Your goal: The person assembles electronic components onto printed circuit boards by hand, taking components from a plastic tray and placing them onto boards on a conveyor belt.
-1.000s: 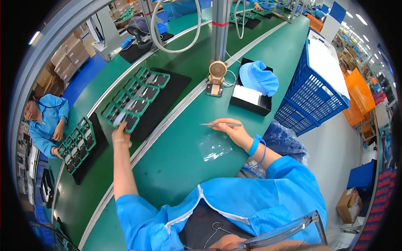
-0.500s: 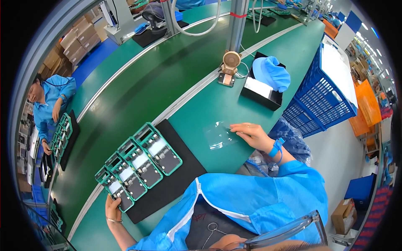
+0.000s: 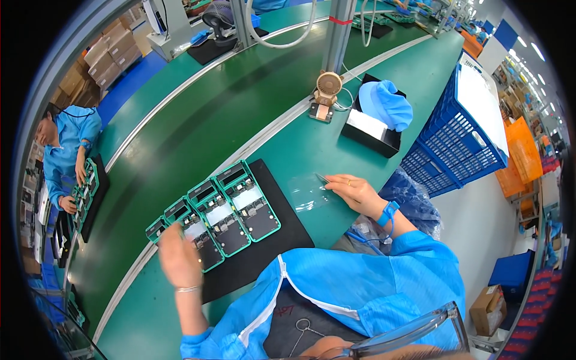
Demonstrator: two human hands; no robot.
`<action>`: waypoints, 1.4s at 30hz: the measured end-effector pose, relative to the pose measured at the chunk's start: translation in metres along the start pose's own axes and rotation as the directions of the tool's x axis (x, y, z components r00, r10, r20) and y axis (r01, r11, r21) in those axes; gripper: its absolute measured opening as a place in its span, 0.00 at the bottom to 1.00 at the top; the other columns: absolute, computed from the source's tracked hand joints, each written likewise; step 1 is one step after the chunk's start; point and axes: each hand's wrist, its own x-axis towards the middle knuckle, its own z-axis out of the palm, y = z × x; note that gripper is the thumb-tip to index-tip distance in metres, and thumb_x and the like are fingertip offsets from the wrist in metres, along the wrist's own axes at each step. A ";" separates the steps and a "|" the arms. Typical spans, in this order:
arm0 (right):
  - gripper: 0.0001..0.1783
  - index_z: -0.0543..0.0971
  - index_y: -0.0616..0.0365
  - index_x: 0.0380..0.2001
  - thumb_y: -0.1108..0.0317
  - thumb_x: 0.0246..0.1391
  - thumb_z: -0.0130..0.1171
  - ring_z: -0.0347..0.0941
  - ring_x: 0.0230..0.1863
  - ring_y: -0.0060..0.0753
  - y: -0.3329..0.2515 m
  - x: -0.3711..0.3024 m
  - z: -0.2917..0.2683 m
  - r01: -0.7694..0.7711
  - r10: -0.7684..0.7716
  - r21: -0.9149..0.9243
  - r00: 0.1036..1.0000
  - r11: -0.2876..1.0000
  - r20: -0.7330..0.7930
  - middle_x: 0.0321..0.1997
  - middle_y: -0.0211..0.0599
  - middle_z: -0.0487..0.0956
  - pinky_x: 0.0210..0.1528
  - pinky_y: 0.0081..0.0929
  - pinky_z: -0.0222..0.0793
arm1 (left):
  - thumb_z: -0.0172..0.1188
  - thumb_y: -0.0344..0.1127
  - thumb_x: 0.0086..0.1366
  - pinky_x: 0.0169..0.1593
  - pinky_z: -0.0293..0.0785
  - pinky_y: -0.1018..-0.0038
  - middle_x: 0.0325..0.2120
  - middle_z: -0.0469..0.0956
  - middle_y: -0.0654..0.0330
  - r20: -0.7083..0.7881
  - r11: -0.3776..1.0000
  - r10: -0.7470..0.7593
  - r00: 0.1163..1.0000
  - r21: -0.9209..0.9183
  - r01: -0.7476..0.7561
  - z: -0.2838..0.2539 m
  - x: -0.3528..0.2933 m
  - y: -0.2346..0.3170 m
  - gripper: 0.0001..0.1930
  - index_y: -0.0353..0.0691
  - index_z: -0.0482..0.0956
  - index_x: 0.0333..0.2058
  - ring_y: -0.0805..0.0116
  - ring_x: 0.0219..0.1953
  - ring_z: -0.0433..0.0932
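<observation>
Several green-framed fixtures (image 3: pixel 252 201) stand in a row on a black mat (image 3: pixel 288 222), each holding a flat device with its circuit board and white label showing. My left hand (image 3: pixel 180 257) is over the left end of the row and covers part of the fixtures there. Motion smears its fingers. On the right, my right hand (image 3: pixel 355 193) pinches a thin metal tool (image 3: pixel 322 177) that looks like tweezers. Beside its fingertips a clear plastic sheet (image 3: pixel 305 193) lies on the green table (image 3: pixel 270 157).
A small brown fan (image 3: pixel 328 87) stands beyond the sheet. Next to it a black box (image 3: pixel 372 141) holds a blue cap (image 3: pixel 385 105). Blue crates (image 3: pixel 450 141) rise at the right. Across the green belt (image 3: pixel 174 144), a co-worker (image 3: pixel 69 141) handles similar fixtures.
My left hand has lifted from the near end of the row and moved up over the leftmost fixtures. The row has shifted right and turned a little. My right hand stays near the sheet.
</observation>
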 end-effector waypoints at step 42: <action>0.17 0.79 0.61 0.46 0.72 0.51 0.56 0.73 0.57 0.44 -0.045 0.112 0.100 0.482 -0.474 0.014 0.856 0.876 0.208 0.56 0.45 0.77 0.59 0.35 0.71 | 0.64 0.39 0.60 0.54 0.70 0.60 0.50 0.76 0.53 0.164 0.953 0.294 0.942 -0.125 -0.276 0.066 0.012 0.068 0.21 0.34 0.76 0.50 0.52 0.54 0.72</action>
